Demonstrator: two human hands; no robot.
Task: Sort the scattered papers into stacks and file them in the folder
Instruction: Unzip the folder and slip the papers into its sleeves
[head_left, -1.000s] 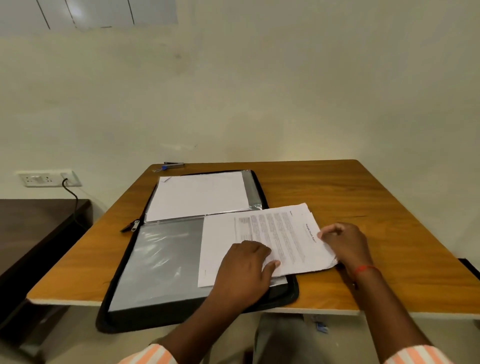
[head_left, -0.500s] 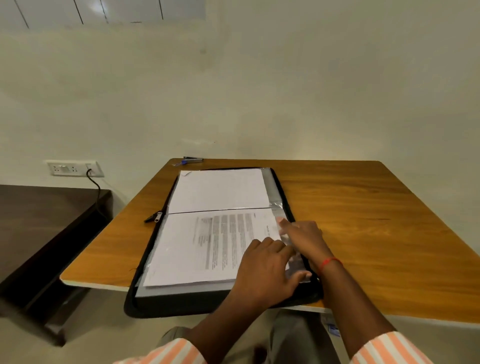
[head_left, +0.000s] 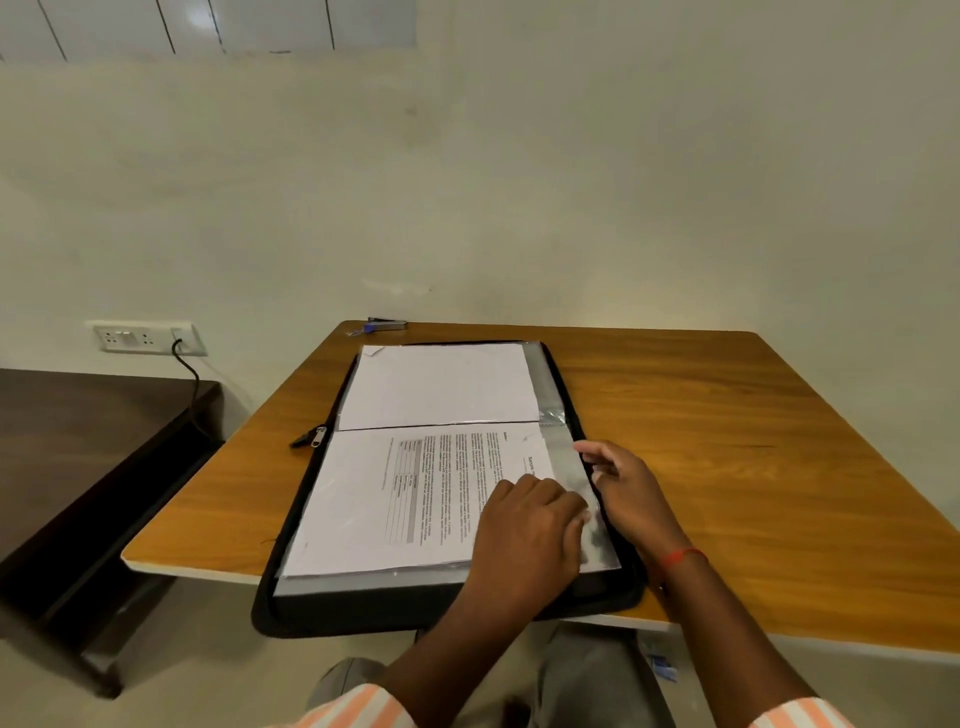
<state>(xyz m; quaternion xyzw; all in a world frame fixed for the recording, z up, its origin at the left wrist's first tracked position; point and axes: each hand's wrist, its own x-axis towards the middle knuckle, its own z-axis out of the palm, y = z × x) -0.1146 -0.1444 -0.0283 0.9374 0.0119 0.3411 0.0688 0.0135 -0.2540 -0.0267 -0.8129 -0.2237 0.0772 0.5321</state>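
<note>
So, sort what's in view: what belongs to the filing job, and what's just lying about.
Job: black folder, printed sheet in its near sleeve, white sheet in the far sleeve, left hand, right hand.

Lying about: stapler beyond the folder, wall socket, dark side table.

You face a plain cream wall (head_left: 519, 182), and the far edge of your wooden table (head_left: 753, 457) meets it. Left of the table stands a lower dark table (head_left: 78, 447). Above this one, a white socket plate (head_left: 143, 338) holds a black cable (head_left: 191, 376). Pale glossy panels (head_left: 208, 23) run along the top.
</note>
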